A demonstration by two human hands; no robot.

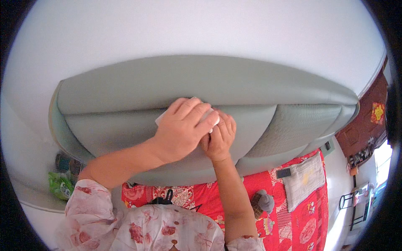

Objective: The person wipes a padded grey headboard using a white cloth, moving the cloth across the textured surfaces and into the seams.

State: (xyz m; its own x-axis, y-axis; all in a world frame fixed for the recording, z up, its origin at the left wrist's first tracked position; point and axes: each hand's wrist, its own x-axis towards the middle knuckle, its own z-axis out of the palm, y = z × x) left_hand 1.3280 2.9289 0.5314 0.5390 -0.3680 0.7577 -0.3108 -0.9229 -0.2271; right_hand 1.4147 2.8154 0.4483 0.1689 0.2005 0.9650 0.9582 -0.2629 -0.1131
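Both my hands are together at the padded grey-green headboard (201,79), by the seam below its top band. My left hand (178,129) is curled over a white cloth or tissue (158,121), whose edge sticks out on the left. Against it, my right hand (220,140) has its fingers bent around the white bit that shows between the two hands. Most of the white piece is hidden under my fingers, so its full shape cannot be made out.
Below the headboard lies a red patterned bedspread (307,226). On it are a light pillow mat (305,180), a dark phone-like slab (283,172) and a grey plush toy (264,202). A green bag (60,185) sits at the left; a wooden door (364,119) stands right.
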